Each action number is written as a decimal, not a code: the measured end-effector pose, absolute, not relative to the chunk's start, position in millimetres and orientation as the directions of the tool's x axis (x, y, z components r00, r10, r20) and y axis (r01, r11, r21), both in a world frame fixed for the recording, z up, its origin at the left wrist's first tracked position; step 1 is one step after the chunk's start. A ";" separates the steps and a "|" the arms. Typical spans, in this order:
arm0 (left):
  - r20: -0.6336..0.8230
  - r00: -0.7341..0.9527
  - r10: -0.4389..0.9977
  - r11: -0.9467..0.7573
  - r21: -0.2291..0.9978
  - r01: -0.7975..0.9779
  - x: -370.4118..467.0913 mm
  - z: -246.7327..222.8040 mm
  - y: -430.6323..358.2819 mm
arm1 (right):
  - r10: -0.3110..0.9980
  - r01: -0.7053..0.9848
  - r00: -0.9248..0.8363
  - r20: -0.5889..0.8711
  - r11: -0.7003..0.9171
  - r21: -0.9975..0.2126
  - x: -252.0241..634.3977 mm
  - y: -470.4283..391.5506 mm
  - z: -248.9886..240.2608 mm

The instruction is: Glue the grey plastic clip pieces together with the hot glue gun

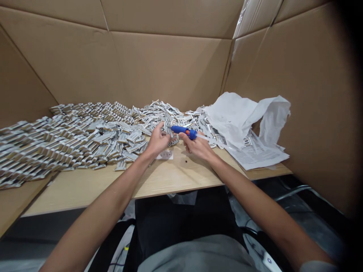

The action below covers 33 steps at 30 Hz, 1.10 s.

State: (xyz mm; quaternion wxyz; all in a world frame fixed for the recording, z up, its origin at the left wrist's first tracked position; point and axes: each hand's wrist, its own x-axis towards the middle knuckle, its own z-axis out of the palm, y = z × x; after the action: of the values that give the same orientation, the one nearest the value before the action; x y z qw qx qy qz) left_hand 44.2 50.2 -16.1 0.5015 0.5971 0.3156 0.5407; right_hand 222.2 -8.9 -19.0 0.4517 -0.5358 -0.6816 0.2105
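Fingers of the left hand (159, 139) are pinching a small grey piece (168, 130) over the worktop (176, 175). Fingers of the right hand (200, 146) are closing around a blue glue gun (184, 132), its tip pointing toward ten o'clock, beside the piece. Stacked pieces (68, 139) are spreading toward nine; crumpled white wrapping (235, 115) is lying toward two.
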 end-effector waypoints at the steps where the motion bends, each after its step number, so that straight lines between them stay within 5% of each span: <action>1: 0.363 0.223 0.905 -0.341 0.931 -0.131 42.6 -18.1 51.8 | 0.905 0.550 -0.028 0.425 0.369 -0.749 220.8 -9.5 -19.2; 6: 0.433 0.204 0.878 -0.455 0.887 0.074 36.7 -26.8 59.9 | 0.703 0.696 -0.175 0.689 0.583 -0.418 214.4 -6.9 -26.6; 11: 0.404 0.204 0.892 -0.414 0.910 0.007 45.1 -29.2 58.6 | 0.599 0.841 -0.155 0.785 0.497 -0.213 214.5 -3.8 -31.6; 16: 0.339 0.226 0.913 -0.334 0.941 -0.062 45.6 -21.0 53.7 | 0.633 0.704 0.078 0.771 0.512 -0.492 221.0 -6.7 -18.1; 21: 0.448 0.137 0.883 -0.467 0.866 0.179 32.1 -9.7 53.6 | 0.863 0.436 0.205 0.462 0.342 -0.832 228.0 -3.4 -12.9; 33: 0.392 0.176 0.903 -0.413 0.904 0.108 37.1 -5.3 52.7 | 0.955 0.262 -0.007 0.297 0.288 -0.921 224.7 0.1 -14.6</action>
State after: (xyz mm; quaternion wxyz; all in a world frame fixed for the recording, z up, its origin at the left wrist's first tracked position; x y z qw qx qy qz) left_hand 37.1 52.7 -5.3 0.3850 0.6632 0.3812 0.5164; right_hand 224.7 0.1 -14.6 0.5071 -0.4891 -0.6221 0.3415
